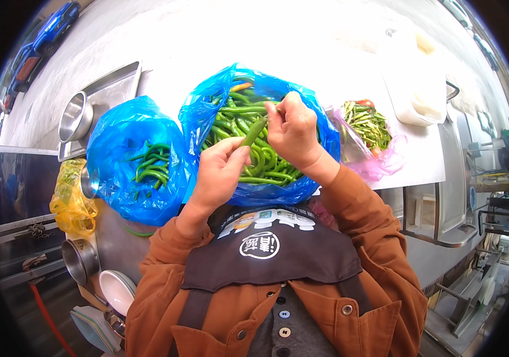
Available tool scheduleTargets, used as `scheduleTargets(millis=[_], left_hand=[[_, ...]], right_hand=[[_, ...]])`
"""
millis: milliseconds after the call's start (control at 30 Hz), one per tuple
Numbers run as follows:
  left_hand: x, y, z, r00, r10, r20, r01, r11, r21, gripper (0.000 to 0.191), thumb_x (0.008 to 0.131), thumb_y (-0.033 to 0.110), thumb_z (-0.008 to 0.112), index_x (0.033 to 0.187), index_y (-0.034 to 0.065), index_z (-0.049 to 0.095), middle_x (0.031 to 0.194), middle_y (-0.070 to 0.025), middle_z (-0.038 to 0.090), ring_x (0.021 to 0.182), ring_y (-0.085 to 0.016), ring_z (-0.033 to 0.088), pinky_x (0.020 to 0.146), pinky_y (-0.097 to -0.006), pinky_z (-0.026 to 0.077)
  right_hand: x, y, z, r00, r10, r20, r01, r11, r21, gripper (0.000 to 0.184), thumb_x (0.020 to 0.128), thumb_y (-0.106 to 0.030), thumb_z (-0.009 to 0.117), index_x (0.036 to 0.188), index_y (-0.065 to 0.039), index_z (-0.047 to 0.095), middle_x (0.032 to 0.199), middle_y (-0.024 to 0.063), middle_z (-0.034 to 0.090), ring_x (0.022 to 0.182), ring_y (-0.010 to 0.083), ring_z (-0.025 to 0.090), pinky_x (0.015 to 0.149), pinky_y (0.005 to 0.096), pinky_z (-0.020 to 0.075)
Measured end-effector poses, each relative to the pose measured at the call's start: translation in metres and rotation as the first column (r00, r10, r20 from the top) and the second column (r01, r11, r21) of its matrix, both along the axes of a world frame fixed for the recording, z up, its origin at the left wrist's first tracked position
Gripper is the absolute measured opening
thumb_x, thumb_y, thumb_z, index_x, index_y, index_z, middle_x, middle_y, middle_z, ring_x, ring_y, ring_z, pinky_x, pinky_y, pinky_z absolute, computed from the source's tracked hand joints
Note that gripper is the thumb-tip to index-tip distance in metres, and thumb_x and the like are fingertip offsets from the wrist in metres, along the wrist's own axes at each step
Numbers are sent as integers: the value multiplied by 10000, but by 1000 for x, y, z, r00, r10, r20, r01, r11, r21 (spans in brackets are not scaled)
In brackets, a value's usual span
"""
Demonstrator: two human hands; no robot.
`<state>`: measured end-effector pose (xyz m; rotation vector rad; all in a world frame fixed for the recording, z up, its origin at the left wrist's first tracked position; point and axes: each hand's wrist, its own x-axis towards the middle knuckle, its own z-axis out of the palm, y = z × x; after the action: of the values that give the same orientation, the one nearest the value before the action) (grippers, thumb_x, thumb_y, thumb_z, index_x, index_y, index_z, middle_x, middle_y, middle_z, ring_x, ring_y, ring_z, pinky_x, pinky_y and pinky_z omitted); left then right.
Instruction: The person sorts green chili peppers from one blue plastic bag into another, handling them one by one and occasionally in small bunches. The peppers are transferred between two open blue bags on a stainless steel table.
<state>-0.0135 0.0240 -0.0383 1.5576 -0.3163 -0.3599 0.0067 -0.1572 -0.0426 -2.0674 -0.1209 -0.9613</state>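
Note:
My left hand [223, 172] holds a green chili pepper [254, 131] between thumb and fingers, its upper end pointing up to the right. Close to that end, my right hand [292, 127] is pinched, and a small bit of green shows at its fingertips, apparently a stem. Both hands are over a large open blue plastic bag [248, 73] full of green chili peppers [261, 154]. Among them, towards the far side, lies an orange-yellow pepper [241, 87]. To the left, a second blue plastic bag [116, 134] contains a smaller heap of green peppers [152, 165].
A pink plastic bag [393, 156] with green trimmings and red pieces [367, 125] lies at right, near a white plastic container [417, 107]. At left are a steel bowl [76, 117] on a metal tray [116, 82], a yellow bag [73, 201], a pot [78, 261] and a white bowl [116, 290].

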Motion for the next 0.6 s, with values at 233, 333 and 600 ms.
scheduleTargets(millis=[233, 333, 600], left_hand=[[-5, 26, -11, 962, 107, -253, -130, 988, -77, 195, 937, 75, 543, 1086, -43, 585, 748, -34, 595, 517, -41, 447, 435, -178, 320], [-9, 27, -15, 965, 105, -241, -130, 987, -91, 189, 929, 90, 567, 1065, -34, 609, 744, -15, 620, 527, -20, 472, 452, -162, 348], [-9, 23, -20, 959, 115, -259, -144, 985, -95, 184, 924, 87, 572, 1058, -33, 610, 749, -14, 624, 537, -24, 487, 459, -159, 364]], right_hand=[[42, -23, -66, 766, -123, -631, -113, 940, -321, 162, 822, -132, 605, 883, 17, 628, 816, 240, 645, 800, 410, 640, 715, 471, 519], [51, -16, -87, 635, -168, -754, -200, 907, -370, 171, 783, -65, 558, 874, 12, 680, 884, 239, 657, 864, 391, 651, 771, 453, 528], [53, -8, -111, 674, -159, -721, -283, 846, -451, 164, 746, -56, 558, 824, 18, 682, 862, 235, 655, 853, 389, 651, 759, 457, 530]])
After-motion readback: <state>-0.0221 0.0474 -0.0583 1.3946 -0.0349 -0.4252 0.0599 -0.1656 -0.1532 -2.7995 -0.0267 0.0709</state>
